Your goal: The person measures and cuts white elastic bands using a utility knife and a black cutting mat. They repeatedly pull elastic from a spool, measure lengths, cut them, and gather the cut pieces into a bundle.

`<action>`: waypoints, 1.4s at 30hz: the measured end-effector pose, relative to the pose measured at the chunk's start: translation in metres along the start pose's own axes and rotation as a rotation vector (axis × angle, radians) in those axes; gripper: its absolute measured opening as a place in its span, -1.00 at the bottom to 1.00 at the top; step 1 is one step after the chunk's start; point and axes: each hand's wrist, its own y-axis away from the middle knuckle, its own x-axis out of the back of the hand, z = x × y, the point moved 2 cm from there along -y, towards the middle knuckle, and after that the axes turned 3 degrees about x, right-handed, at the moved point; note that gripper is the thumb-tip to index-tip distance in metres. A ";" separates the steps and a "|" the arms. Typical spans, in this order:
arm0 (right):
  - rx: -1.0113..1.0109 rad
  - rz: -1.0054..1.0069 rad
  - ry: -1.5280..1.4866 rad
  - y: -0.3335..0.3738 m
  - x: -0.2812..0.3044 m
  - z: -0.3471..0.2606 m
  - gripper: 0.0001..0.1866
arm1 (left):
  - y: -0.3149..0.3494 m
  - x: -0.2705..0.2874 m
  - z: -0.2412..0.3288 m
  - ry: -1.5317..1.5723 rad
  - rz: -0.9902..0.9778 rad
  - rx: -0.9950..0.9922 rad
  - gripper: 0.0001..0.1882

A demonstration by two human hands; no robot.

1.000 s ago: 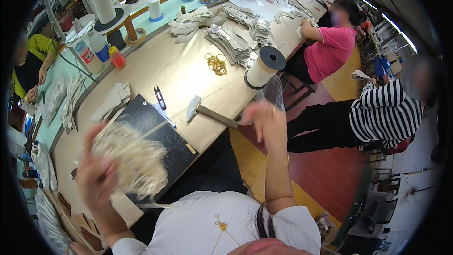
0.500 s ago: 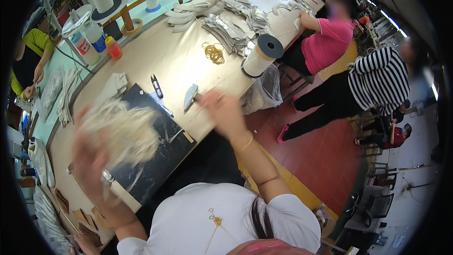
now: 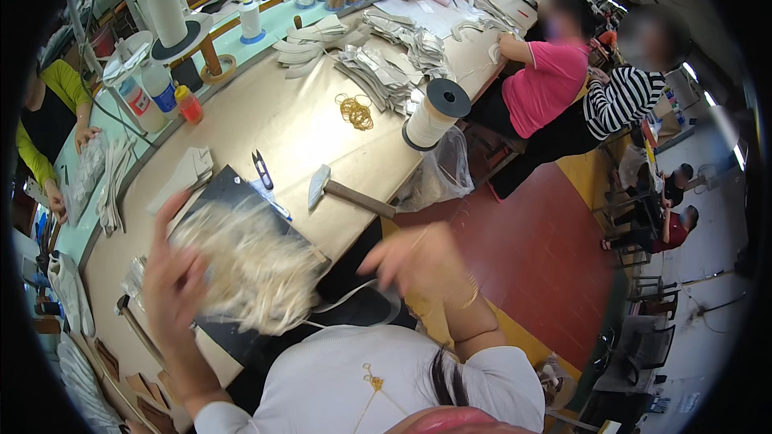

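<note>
My left hand (image 3: 177, 273) grips a loose bundle of thin cream strips (image 3: 249, 265), blurred by motion, above a black board (image 3: 221, 185). Part of its grip is hidden behind the bundle. Off to the right, my right hand (image 3: 422, 265) hovers past the table's near edge, its fingers too smeared to read. Close to those fingertips a thin pale strip (image 3: 358, 291) loops out from the bundle; whether they touch it, I cannot tell. Farther up lies a hammer (image 3: 354, 195) with a wooden handle. Beyond the board are thread snips (image 3: 262, 169) and a blue-and-white pen (image 3: 277, 205).
A large thread spool (image 3: 434, 116) stands at the table's right edge, above a clear plastic bag (image 3: 442, 169). Rubber bands (image 3: 355, 112) and stacked grey pieces (image 3: 378, 72) lie farther back. Bottles (image 3: 158, 84) line the left. Co-workers sit or stand nearby, one in pink (image 3: 547, 80).
The bundle and my left hand have shifted right and nearer to me. My right hand has moved away from the hammer, toward me. The striped-top person has moved farther back.
</note>
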 end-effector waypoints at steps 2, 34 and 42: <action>-0.121 0.515 0.071 -0.029 0.054 0.045 -0.47 | 0.065 0.053 0.023 0.024 0.176 -0.338 -0.20; -0.339 0.345 -0.383 -0.054 0.063 0.106 -0.55 | 0.114 0.138 0.018 0.520 0.098 -0.256 -0.50; 0.064 0.710 -0.888 -0.099 0.105 0.137 -0.73 | 0.152 0.133 0.040 0.117 0.584 -0.785 -0.54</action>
